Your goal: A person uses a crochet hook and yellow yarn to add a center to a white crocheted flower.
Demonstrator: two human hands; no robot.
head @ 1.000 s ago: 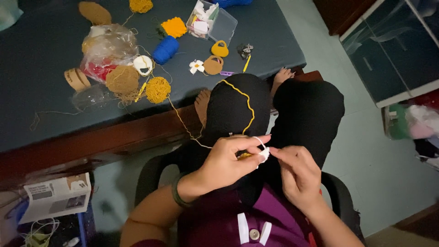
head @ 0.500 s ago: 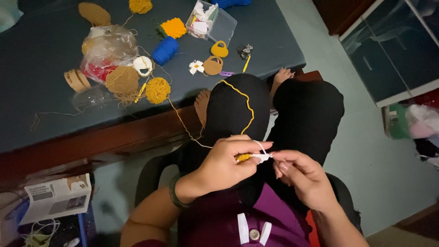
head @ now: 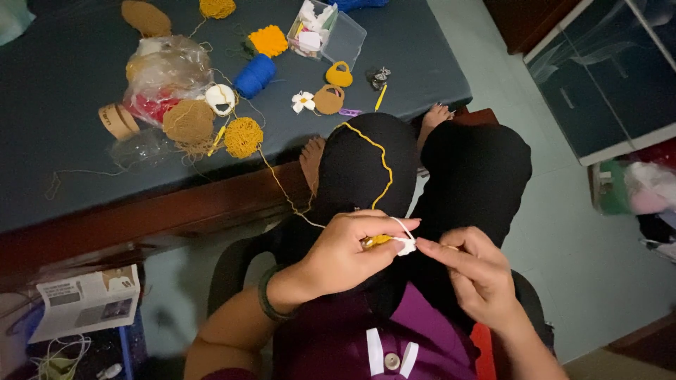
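Note:
My left hand (head: 348, 253) pinches a small yellow and white crochet piece (head: 394, 242) above my lap, fingers closed on it. My right hand (head: 472, 274) meets it from the right, its fingertips closed on a thin crochet hook at the white part. A yellow yarn strand (head: 380, 158) runs from the piece over my black-clad knee up to a yellow yarn ball (head: 243, 137) on the dark table (head: 63, 162). My legs are crossed on the chair.
The table holds a blue yarn skein (head: 255, 74), a plastic bag of yarn (head: 165, 70), a clear box (head: 325, 29), small crocheted bag shapes (head: 329, 98), a white flower (head: 303, 102) and tape rolls (head: 117, 121). A newspaper (head: 84, 301) lies on the floor at left.
My right hand has moved in toward the left hand and dropped slightly; the white loop at the crochet piece has shifted. The things on the table are unchanged.

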